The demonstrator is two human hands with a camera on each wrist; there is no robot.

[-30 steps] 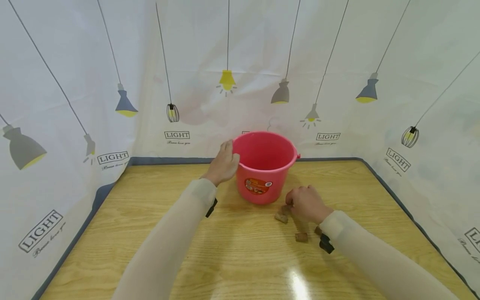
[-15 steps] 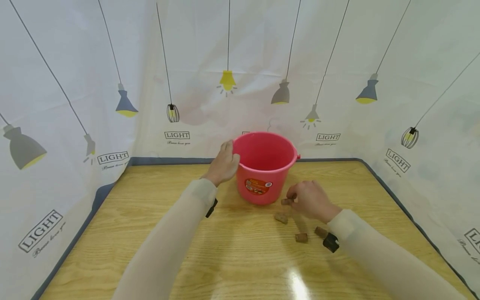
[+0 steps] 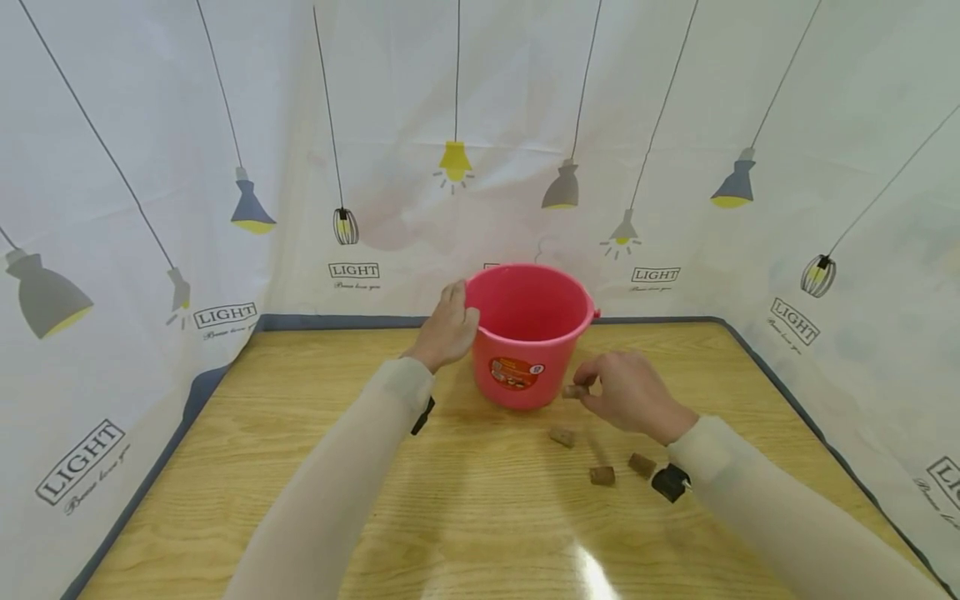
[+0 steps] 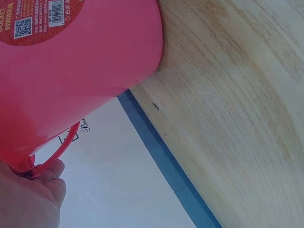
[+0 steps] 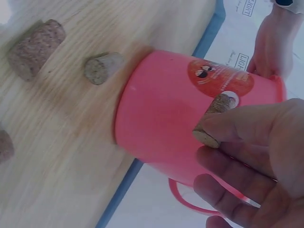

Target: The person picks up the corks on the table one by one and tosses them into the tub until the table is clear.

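Note:
A pink plastic bucket stands upright on the wooden table. My left hand grips its left rim, beside where the handle joins in the left wrist view. Just right of the bucket, my right hand pinches a wine cork between thumb and fingers. That cork is held below rim height, in front of the bucket wall in the head view. Three more corks lie on the table: one cork near the bucket's base, another cork closer to me, and a third cork under my right wrist.
A white cloth printed with hanging lamps surrounds the table at the back and both sides. Its dark blue border runs along the table's edge. A red round label is on the bucket's front.
My right hand has lifted a cork off the table and drawn slightly up and right with it. The left hand and the bucket have stayed in place.

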